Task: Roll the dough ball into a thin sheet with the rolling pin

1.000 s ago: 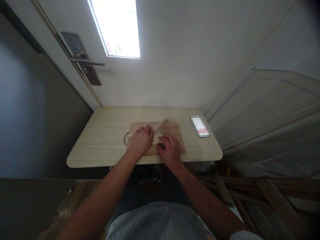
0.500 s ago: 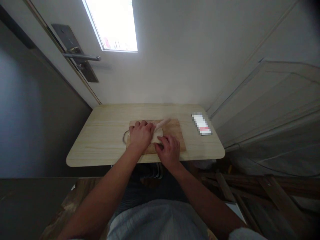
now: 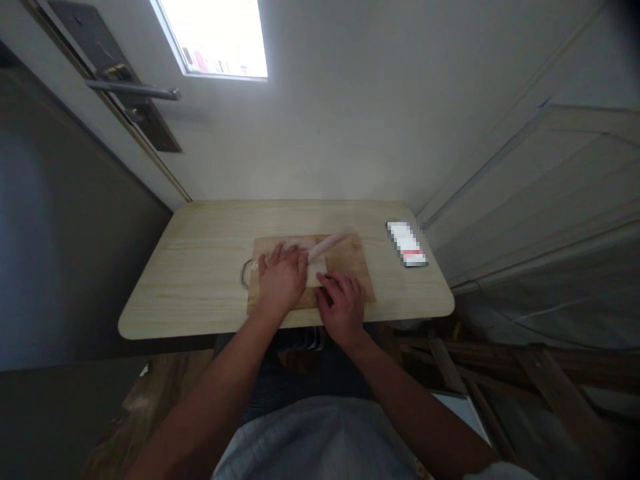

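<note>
A thin pale sheet that looks like dough (image 3: 315, 268) lies on a wooden cutting board (image 3: 350, 257). My left hand (image 3: 284, 277) rests flat over the sheet's left part with its fingers spread. From beside its thumb a slim pale rod, like a thin rolling pin (image 3: 327, 247), slants up to the right; its lower end is hidden by the hand. My right hand (image 3: 343, 303) is at the sheet's lower right edge, fingers bent, with a gap between thumb and forefinger. The forefinger tip seems to touch the sheet.
The board has a metal loop handle (image 3: 244, 273) on its left. It lies on a pale wood-grain table (image 3: 200, 267) with rounded corners. A phone (image 3: 407, 243) with a blurred screen lies at the right. Behind stands a white door with a lever handle (image 3: 133, 89).
My left hand has flattened and its fingers have spread more. My right thumb and forefinger have moved apart at the sheet's edge. The view has shifted slightly.
</note>
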The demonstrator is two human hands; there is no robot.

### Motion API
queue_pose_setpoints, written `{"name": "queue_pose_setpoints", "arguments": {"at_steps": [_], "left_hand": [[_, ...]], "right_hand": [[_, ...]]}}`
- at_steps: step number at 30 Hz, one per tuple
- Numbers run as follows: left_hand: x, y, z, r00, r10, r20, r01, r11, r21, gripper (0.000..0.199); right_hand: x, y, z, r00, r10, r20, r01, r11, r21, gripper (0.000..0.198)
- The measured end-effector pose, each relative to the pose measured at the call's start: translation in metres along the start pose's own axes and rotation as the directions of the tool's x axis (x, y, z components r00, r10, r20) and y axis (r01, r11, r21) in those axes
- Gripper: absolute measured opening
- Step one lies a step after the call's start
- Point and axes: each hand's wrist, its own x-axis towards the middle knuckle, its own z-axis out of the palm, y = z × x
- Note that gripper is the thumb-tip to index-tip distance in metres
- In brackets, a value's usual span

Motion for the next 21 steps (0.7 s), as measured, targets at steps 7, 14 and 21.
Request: {"name": "queue_pose_setpoints", "arguments": {"at_steps": [7,14,21], "left_hand": [[0.043,-0.023,0.016,0.989,-0.12,-0.087,0.124,0.991,0.047,0.06],[0.037,-0.024,0.012,0.998,-0.042,0.048,0.041,0.999,0.032,0.06],[-0.006,-0.008,0.006,0.993,0.117,-0.032,-0.117,0.993,-0.006,0.053]], "right_hand": [[0.001,0.001,0.003,1.0,0.011,0.0,-0.011,1.0,0.006,0.028],[0.002,0.001,0.004,1.0,0.018,-0.008,-0.018,1.0,-0.007,0.028],[0.001,0.002,0.002,1.0,-0.001,-0.029,0.001,1.0,0.019,0.027]]}}
